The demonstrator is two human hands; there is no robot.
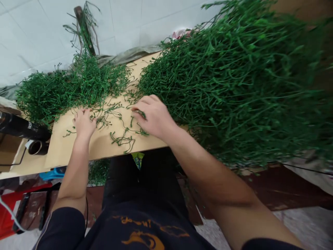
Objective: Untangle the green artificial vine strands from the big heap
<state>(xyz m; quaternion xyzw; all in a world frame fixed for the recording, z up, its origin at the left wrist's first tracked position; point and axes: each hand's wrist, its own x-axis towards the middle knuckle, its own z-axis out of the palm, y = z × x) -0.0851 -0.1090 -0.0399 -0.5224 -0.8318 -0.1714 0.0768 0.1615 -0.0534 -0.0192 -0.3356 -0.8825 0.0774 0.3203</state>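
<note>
My right hand is closed over the cardboard, with a few green stems showing between its thumb and curled fingers. My left hand rests lower left with its fingers apart and bent toward the board, beside thin loose sprigs. Whether its fingertips touch any sprig I cannot tell. More loose sprigs lie near the front edge, between the two hands. Beyond my left hand spreads a smaller heap of green sprigs. A much larger heap of thin green stems rises just right of my right hand.
Cardboard covers the work surface. A black bottle and a dark cup-like container are at the left. A brown post hung with sprigs leans by the tiled wall. A red item sits below left.
</note>
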